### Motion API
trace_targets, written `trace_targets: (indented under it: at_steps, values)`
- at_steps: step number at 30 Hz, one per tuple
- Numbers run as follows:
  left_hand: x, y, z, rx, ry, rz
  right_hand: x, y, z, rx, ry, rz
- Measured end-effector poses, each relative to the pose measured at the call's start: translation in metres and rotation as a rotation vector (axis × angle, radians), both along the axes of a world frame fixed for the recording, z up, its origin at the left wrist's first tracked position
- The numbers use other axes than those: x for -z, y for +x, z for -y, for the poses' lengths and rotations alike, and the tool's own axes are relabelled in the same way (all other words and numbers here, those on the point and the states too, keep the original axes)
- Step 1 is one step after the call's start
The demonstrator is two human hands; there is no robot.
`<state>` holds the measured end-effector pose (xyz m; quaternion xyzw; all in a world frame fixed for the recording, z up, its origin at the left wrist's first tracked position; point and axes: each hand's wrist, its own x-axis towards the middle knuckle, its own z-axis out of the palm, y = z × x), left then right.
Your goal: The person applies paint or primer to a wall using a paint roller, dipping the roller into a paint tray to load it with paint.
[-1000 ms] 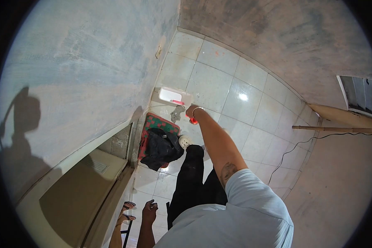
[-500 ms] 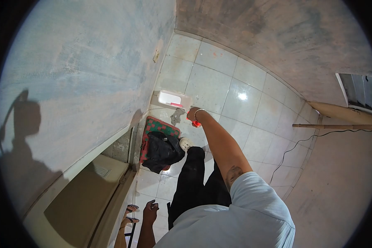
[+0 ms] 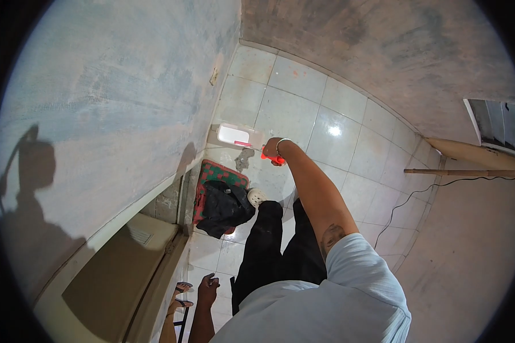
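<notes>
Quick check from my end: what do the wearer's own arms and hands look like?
The right arm has a short pale-blue fabric sleeve, a dark tattoo-like marking near the elbow and a thin light-coloured bracelet at the wrist. The right hand and left hand are gloveless.

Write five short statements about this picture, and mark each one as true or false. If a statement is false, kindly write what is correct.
1. The right hand holds a red object. True.
2. The right wrist is bare. False: it wears a bracelet.
3. A black cloth item lies on a red-and-green mat. True.
4. The floor is bare wood. False: it is tiled.
5. The sleeve of the reaching arm is light-coloured. True.
</notes>
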<state>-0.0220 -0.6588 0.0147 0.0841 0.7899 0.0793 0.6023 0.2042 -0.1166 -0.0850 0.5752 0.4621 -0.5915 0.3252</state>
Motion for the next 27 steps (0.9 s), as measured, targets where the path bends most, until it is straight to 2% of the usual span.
trace_targets:
  at_steps: [3,9,18,20,22,24,27]
  values:
    - [0.002,0.000,0.000,0.009,-0.010,-0.003,0.002,0.013,-0.004,0.152,-0.010,-0.020]
    - [0.009,0.004,-0.004,0.023,0.039,-0.017,0.008,0.031,-0.008,0.210,-0.046,0.007]
    - [0.007,0.008,-0.004,-0.003,0.002,-0.018,-0.001,0.009,-0.020,-0.016,-0.011,0.006]
    - [0.003,0.009,-0.005,-0.019,0.001,-0.014,0.012,0.000,-0.014,-0.002,-0.019,0.041]
    - [0.003,0.010,-0.002,-0.036,0.001,-0.006,0.027,-0.005,-0.004,0.183,0.019,-0.013]
    - [0.008,0.008,0.005,-0.015,0.003,-0.009,0.040,-0.005,-0.006,0.133,-0.007,0.004]
    - [0.004,0.010,0.002,-0.022,0.018,-0.016,0.027,-0.007,-0.008,0.135,-0.008,0.005]
